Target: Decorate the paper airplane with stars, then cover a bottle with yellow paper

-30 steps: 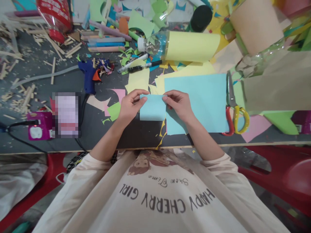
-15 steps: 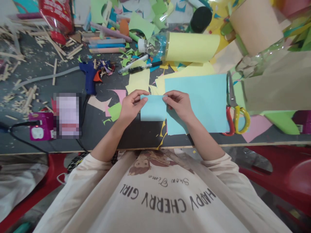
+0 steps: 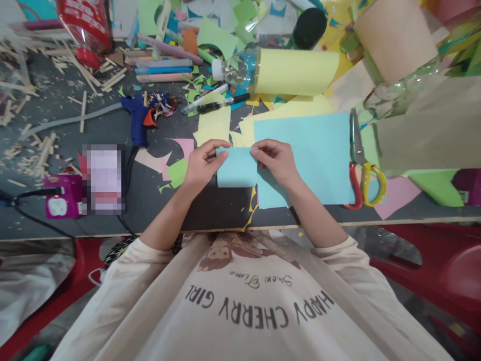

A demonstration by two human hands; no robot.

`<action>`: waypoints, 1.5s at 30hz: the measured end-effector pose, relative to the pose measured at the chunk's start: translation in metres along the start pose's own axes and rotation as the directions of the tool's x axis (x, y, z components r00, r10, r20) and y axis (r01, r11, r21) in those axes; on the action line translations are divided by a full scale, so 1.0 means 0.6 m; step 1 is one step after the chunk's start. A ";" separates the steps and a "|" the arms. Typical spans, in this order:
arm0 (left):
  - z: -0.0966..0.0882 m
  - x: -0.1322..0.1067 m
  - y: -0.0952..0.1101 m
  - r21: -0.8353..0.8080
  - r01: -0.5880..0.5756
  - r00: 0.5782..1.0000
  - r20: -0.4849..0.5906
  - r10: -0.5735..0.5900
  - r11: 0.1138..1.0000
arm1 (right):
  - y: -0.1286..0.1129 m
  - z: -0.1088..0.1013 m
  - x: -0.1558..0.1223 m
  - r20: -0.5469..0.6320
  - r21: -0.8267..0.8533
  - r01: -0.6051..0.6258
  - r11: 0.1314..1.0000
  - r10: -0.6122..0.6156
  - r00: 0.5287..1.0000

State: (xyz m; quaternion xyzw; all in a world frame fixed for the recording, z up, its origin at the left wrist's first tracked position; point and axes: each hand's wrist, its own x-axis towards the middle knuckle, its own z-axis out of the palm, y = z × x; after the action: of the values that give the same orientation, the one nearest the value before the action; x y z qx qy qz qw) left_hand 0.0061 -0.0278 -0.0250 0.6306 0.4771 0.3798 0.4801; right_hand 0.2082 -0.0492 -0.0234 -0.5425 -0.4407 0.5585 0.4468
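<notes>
Between my hands is a small rectangle of light blue paper (image 3: pixel 236 169), held by its two upper corners. My left hand (image 3: pixel 206 161) pinches the upper left corner between thumb and fingers. At the upper right corner, my right hand (image 3: pixel 276 159) pinches the same paper. A larger light blue sheet (image 3: pixel 315 155) lies flat on the table under and beside my right hand. Scissors (image 3: pixel 363 165) with one red and one yellow handle rest along that sheet's right edge.
A blue glue gun (image 3: pixel 138 120) lies left of my hands, near a purple box with a plug (image 3: pixel 62 196). Beyond them are markers (image 3: pixel 165 70), pens (image 3: pixel 221 103) and a bottle wrapped in yellow paper (image 3: pixel 296 71). Wood sticks (image 3: pixel 45 150) and paper scraps litter the table.
</notes>
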 end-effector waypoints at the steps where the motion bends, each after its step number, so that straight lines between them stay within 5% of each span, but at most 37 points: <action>1: 0.000 0.000 0.000 0.000 0.004 1.000 0.000 -0.004 1.000 | 0.000 0.000 0.000 0.002 -0.005 -0.002 1.000 0.002 1.000; 31: -0.001 -0.002 0.002 -0.043 0.029 0.999 0.040 -0.027 0.999 | 0.005 -0.002 0.000 0.076 -0.088 0.034 0.996 -0.028 0.997; 45: -0.003 -0.006 0.005 0.027 0.156 0.986 0.056 -0.157 0.987 | 0.008 -0.005 0.000 0.093 -0.113 0.013 0.994 -0.003 0.996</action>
State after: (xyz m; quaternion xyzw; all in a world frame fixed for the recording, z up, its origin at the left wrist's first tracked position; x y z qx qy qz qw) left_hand 0.0044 -0.0311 -0.0216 0.6073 0.5154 0.3172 0.5148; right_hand 0.2108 -0.0500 -0.0283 -0.5385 -0.4941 0.5555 0.3966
